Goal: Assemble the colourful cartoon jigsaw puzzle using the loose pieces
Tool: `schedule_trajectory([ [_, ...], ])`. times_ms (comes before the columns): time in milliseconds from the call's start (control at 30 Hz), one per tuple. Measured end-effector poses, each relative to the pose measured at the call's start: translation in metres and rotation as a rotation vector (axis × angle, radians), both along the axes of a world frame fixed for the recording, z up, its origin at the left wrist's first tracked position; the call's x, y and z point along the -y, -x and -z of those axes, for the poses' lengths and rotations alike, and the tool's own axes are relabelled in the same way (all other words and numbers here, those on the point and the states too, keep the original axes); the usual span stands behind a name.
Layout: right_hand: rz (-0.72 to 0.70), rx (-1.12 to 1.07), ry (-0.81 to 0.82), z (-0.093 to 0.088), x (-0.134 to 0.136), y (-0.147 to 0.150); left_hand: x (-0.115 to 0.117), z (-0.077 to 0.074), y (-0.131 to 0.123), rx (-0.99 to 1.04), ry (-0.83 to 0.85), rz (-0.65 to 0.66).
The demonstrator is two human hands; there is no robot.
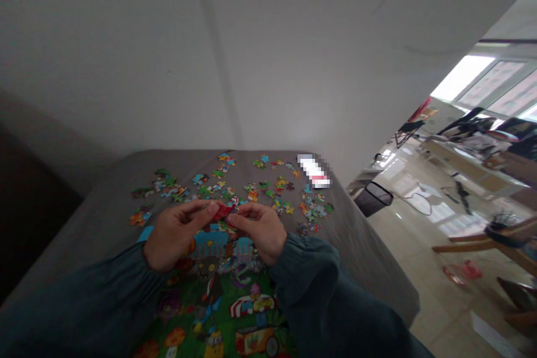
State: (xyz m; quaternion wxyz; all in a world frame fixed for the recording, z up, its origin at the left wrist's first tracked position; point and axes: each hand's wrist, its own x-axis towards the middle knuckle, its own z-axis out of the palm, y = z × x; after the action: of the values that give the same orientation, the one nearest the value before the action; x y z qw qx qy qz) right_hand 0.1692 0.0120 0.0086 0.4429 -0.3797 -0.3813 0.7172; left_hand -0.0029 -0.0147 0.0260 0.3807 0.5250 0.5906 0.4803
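Above the far edge of a partly assembled jigsaw puzzle [226, 285], my left hand [178, 232] pinches a red puzzle piece [222, 211] between thumb and fingertips. My right hand [260, 229] meets it from the other side, its thumb and fingers closed on the right end of the red piece, where some white and blue shows. Whether this is one piece or two joined ones, I cannot tell. The assembled part shows a green field, cartoon figures and a striped cart. Both forearms, in dark blue-green sleeves, cover its sides.
Loose puzzle pieces [218, 184] lie scattered beyond my hands, with another cluster [314, 208] to the right. A phone [314, 170] rests near the back right corner of the grey-covered table [361, 257]. A wall stands behind it. On the floor at right is a black bin [371, 198].
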Motion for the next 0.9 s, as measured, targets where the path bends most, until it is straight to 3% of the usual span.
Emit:
schedule_trajectory([
  [367,0.004,-0.039,0.051,0.002,0.0,0.002,0.001,-0.008,-0.004,0.039,0.018,-0.019],
  [567,-0.013,0.024,-0.117,-0.003,0.004,0.001,-0.003,-0.008,-0.002,0.074,0.016,-0.055],
  [767,-0.158,0.129,-0.142,0.01,0.0,-0.003,-0.004,-0.006,0.001,0.091,-0.014,0.037],
  [900,-0.168,0.17,-0.17,0.017,-0.003,-0.005,-0.004,-0.005,0.002,0.048,-0.015,0.089],
])
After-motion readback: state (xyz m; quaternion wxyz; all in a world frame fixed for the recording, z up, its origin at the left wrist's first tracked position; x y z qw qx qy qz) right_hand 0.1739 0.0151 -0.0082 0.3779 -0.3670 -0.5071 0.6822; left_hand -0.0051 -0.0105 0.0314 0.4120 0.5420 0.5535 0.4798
